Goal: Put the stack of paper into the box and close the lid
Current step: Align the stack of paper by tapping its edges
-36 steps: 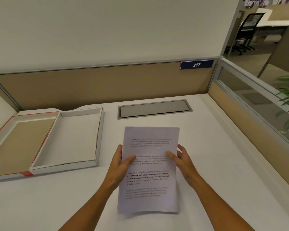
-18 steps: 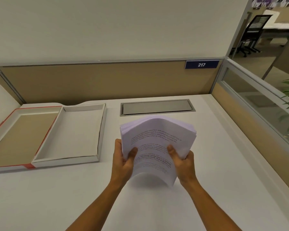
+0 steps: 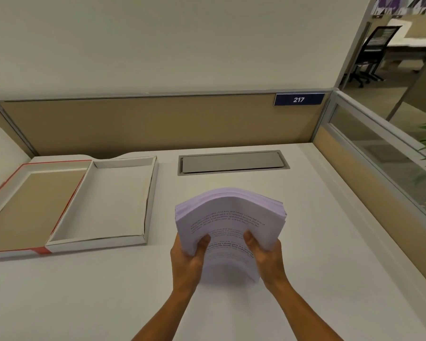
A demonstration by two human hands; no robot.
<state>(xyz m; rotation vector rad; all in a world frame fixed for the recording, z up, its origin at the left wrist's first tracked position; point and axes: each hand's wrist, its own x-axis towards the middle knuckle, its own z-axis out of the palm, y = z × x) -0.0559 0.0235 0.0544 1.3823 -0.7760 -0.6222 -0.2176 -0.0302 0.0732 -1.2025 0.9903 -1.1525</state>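
Observation:
A thick stack of printed white paper is held up off the desk, bowed upward in the middle. My left hand grips its left edge, thumb on top. My right hand grips its right edge the same way. To the left lies the shallow white box, open and with nothing in it. Its lid, red-edged with a brown inside, lies flat further left, joined along the box's left side.
The white desk is bounded by a tan partition behind and a glass-topped partition on the right. A grey cable hatch is set into the desk behind the paper. A "217" plate hangs on the rear partition.
The stack lay flat on the desk under both hands a second ago. Both hands have since lifted it by its sides, so it bows upward, and raised it slightly further.

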